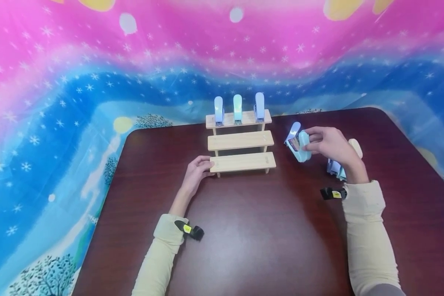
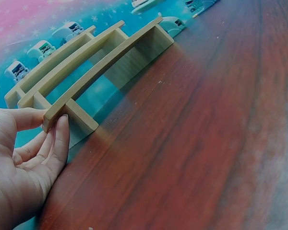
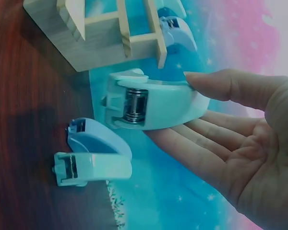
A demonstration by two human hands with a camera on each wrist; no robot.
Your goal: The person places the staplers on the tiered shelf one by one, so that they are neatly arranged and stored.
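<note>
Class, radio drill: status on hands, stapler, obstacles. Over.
Left hand gripping wooden rack. Right hand holding mint stapler. Possible snags: blue stapler, second mint stapler near right hand.

Lowest shelf [image 1: 240, 163]: bare on top, reachable from front and above; left end taken up by my left hand [image 1: 197, 170].
Middle shelf [image 1: 240, 141]: bare too, open from above; top shelf rises behind.
Top shelf [image 1: 229, 118]: three staplers [image 1: 237, 107] stand across it, narrow gaps between; patterned cloth [image 1: 244, 74] hangs behind.
Front lane: wide stretch of table [image 1: 259, 230] between my forearms, passable.
Right lane: held stapler [image 3: 175, 105] and my right hand [image 1: 333, 144] occupy it.
Beside right wrist: blue stapler [image 3: 98, 138] and mint stapler [image 3: 96, 166], close together, block a low sweep.
</note>
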